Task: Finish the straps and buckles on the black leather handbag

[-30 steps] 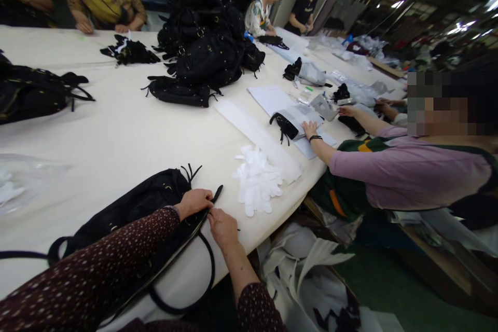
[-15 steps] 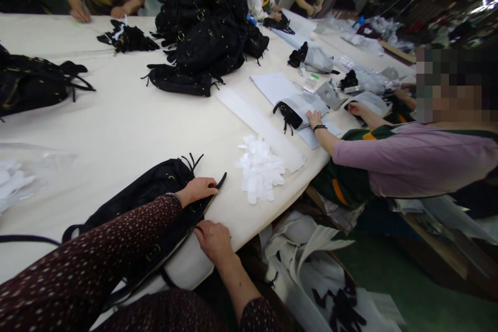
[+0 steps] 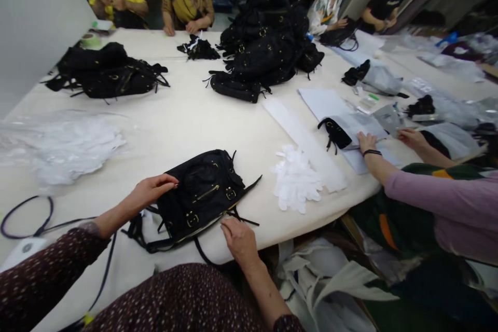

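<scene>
A black handbag (image 3: 202,194) with gold buckles and a zip lies flat on the cream table (image 3: 163,129) in front of me. My left hand (image 3: 152,190) pinches the bag's left edge with fingers and thumb. At the bag's near edge my right hand (image 3: 240,237) rests, fingers down on the rim close to its thin tassels. The bag's black straps (image 3: 155,241) trail toward me over the table edge.
A heap of white gloves (image 3: 295,179) lies right of the bag; a clear plastic bag of white pieces (image 3: 66,145) sits left. Black bags are piled (image 3: 268,46) at mid-table, another (image 3: 107,70) far left. A person in a lilac sleeve (image 3: 436,202) works at my right; others sit across.
The view has swung left. The bag now lies flatter, front face up; my left hand moved from its right tip to its left edge, my right hand stays at the near rim.
</scene>
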{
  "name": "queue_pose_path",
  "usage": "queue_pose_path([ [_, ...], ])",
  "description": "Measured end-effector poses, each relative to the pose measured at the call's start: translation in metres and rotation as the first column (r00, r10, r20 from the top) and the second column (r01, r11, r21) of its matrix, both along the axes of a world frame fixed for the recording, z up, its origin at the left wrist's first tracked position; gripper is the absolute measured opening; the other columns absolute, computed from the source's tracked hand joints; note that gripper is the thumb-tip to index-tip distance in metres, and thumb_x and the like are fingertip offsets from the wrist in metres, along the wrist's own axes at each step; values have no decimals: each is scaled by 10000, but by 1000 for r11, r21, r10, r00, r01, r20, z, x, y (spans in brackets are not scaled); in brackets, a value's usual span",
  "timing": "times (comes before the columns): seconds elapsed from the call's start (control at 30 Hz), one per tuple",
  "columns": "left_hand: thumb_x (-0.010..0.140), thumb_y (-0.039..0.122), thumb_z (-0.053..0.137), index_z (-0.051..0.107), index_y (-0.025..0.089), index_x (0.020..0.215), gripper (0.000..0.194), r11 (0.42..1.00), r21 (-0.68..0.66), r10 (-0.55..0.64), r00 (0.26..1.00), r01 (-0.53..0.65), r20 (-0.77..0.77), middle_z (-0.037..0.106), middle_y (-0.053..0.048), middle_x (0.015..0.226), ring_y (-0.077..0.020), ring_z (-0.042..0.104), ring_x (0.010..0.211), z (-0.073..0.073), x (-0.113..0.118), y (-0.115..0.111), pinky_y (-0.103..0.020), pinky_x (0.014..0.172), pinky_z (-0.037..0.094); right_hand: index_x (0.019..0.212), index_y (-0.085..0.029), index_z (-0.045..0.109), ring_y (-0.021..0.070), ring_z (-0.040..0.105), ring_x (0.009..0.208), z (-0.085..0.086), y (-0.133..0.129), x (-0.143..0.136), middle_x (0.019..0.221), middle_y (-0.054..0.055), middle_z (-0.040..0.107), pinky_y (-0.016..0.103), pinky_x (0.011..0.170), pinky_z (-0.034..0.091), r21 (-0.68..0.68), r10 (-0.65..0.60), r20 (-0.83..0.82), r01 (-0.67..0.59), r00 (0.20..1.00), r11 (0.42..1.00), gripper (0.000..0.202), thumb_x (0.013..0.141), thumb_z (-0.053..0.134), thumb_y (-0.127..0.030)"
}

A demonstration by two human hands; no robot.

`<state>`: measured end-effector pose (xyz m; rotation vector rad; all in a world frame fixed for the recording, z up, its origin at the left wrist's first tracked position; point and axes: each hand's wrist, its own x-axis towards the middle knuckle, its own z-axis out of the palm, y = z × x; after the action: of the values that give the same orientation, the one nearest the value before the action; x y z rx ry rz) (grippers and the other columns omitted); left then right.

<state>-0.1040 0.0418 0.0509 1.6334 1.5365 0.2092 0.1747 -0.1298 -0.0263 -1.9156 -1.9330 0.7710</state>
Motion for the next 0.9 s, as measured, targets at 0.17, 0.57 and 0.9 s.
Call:
queue_pose_path([
  [0.17, 822, 493, 459, 656, 250, 1006, 363, 972, -161, -190, 978, 174, -88, 722, -21, 1049, -236, 633, 1013, -38, -53, -72, -339, 946, 450, 936, -291, 677, 132, 649, 870, -4, -14, -47, 931, -27, 717, 206, 781, 441, -133, 135, -177, -159, 975, 978, 210, 915, 467, -302],
  [0.57, 722, 412, 564, 562, 199, 822, 236, 913, -400, -41, 995, 75, 94, 690, -29, 801, -212, 641, 757, -65, -75, -134, -322, 713, 469, 883, -227, 700, 109, 654, 622, -18, -27, -98, 749, -27, 714, 189, 632, 458, -388, -113, -548, -132, 829, 912, 194, 813, 522, -255],
  [0.9, 704, 431, 661, 584, 192, 964, 362, 717, -687, 221, 895, 120, 387, 719, -24, 781, -153, 616, 676, -36, -98, -164, -200, 483, 306, 880, -257, 733, 118, 637, 664, -7, -35, -127, 714, -37, 703, 191, 625, 436, -307, 7, -539, -204, 842, 929, 169, 795, 591, -293],
])
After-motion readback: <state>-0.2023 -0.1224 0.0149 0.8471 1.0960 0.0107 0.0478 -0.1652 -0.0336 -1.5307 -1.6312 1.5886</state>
